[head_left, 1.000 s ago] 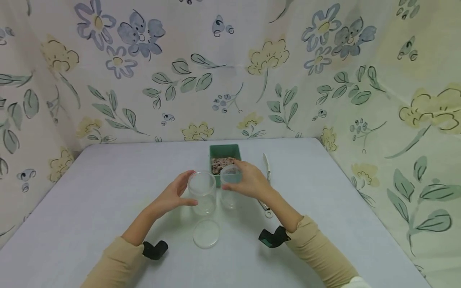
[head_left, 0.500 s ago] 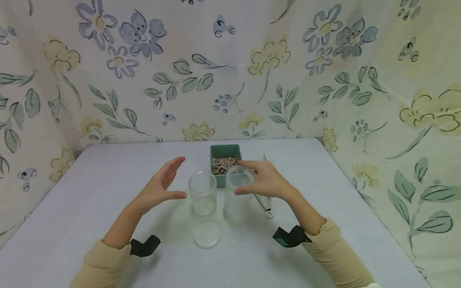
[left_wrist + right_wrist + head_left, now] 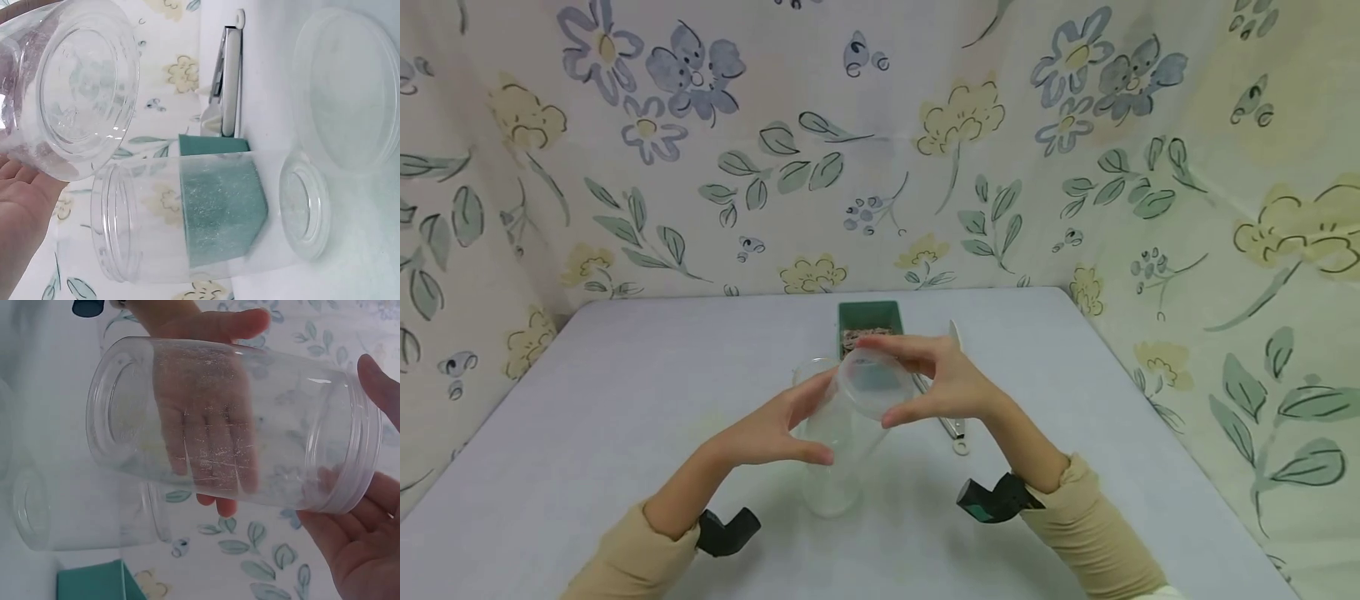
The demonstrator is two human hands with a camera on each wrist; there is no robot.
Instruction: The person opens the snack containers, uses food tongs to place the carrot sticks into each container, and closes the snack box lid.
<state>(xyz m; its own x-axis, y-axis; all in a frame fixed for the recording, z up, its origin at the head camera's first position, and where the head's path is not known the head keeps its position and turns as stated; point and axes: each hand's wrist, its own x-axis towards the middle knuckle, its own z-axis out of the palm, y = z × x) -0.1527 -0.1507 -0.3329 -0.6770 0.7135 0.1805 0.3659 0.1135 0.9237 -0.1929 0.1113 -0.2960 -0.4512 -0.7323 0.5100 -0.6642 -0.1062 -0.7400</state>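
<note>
My right hand (image 3: 951, 383) grips a clear jar (image 3: 281, 425) by its cloudy top end, tilted above the table. The left hand (image 3: 775, 429) reaches around the jar's other side; its fingers look straight behind the jar body in the right wrist view, thumb apart, and contact is hard to tell. A second clear jar (image 3: 156, 219) stands upright on the table, partly hidden by the left hand in the head view. On the table nearer the front lies a round translucent lid (image 3: 350, 94), seen partly through the held jar from the head.
At the back middle sits a green container (image 3: 870, 313) with brownish pieces in it. Metal tongs (image 3: 953, 427) lie to its right, partly behind the right hand. A floral cloth (image 3: 880, 167) hangs behind the table (image 3: 685, 350).
The left hand first drew away from the standing jar, then moved right and forward to the held jar. My right hand carried its jar right, then tilted it back toward the left.
</note>
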